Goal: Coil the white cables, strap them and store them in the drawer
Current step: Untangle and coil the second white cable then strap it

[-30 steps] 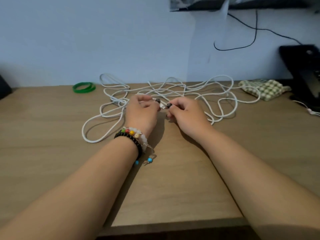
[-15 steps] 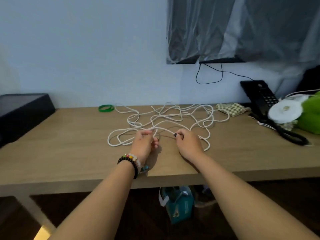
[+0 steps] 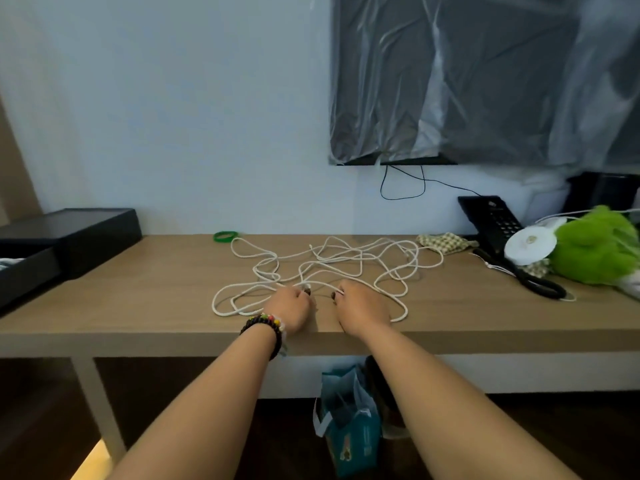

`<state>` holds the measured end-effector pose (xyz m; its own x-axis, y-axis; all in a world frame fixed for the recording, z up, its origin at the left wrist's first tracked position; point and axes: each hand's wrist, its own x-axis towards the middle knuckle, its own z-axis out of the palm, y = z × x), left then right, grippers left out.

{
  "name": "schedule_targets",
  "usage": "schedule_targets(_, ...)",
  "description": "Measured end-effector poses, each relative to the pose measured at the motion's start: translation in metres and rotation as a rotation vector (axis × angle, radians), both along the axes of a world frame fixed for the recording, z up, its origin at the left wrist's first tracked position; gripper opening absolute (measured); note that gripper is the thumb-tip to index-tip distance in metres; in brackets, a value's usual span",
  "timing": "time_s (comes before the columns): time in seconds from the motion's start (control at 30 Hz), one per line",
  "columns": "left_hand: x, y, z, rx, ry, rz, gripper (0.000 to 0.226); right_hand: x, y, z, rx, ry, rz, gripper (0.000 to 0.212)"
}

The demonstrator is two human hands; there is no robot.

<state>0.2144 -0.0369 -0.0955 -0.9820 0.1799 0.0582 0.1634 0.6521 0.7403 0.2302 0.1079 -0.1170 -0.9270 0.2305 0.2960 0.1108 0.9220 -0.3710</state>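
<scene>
Both hands are down at the near edge of the table [image 3: 138,292] now, and the white cables [image 3: 346,261] sprawl away from them, a loose tangle running mostly left to right across the middle of the top. The left hand [image 3: 291,308], beaded bracelets [image 3: 263,323] on the wrist, pinches a cable end with fingers curled. The right hand [image 3: 362,306] pinches another end just beside it, grip clamped too. So the slack lies behind and to either side of the 2 grips, with 1 long loop swinging out past the right hand. Both forearms reach straight forward, wrists low, knuckles up. Neither hand is nearer. No drawer shows. Coiling hasn't begun, I'd say.
</scene>
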Motion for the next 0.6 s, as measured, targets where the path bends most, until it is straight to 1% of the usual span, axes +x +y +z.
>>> schedule_targets(0.07,-0.007,0.002,0.002,-0.02,-0.047,-0.04,0.026,-0.003,0.0,0.002,0.049,-0.006,0.039,0.028)
schedule_targets(0.17,-0.018,0.0,0.002,0.177,-0.223,-0.079,0.028,-0.01,-0.001,0.006,0.155,-0.079,0.087,0.032)
schedule_targets(0.23,-0.022,-0.006,0.003,0.309,-0.304,-0.098,0.028,-0.013,-0.003,0.008,0.201,-0.124,0.105,0.032)
schedule_targets(0.3,-0.024,-0.017,0.001,0.59,-0.399,-0.064,0.028,-0.01,-0.004,0.009,0.199,-0.094,0.112,0.03)
schedule_targets(0.37,-0.031,-0.028,-0.001,0.925,-0.5,-0.031,0.027,-0.004,-0.004,0.008,0.133,-0.027,0.147,0.027)
schedule_targets(0.4,-0.032,-0.03,-0.003,1.037,-0.524,-0.004,0.025,-0.001,-0.004,0.008,0.105,-0.005,0.187,0.026)
schedule_targets(0.43,-0.034,-0.029,-0.006,1.062,-0.503,0.032,0.025,0.002,-0.004,0.008,0.089,0.001,0.23,0.026)
schedule_targets(0.47,-0.035,-0.026,-0.008,1.027,-0.441,0.068,0.025,0.003,-0.004,0.007,0.083,-0.004,0.266,0.025)
schedule_targets(0.53,-0.031,-0.017,-0.009,0.862,-0.261,0.101,0.029,0.005,-0.005,0.008,0.073,-0.008,0.298,0.026)
schedule_targets(0.57,-0.031,-0.012,-0.008,0.82,-0.215,0.087,0.029,0.005,-0.005,0.009,0.065,-0.003,0.302,0.027)
schedule_targets(0.6,-0.03,-0.01,-0.008,0.802,-0.209,0.077,0.028,0.006,-0.005,0.009,0.062,-0.004,0.303,0.028)
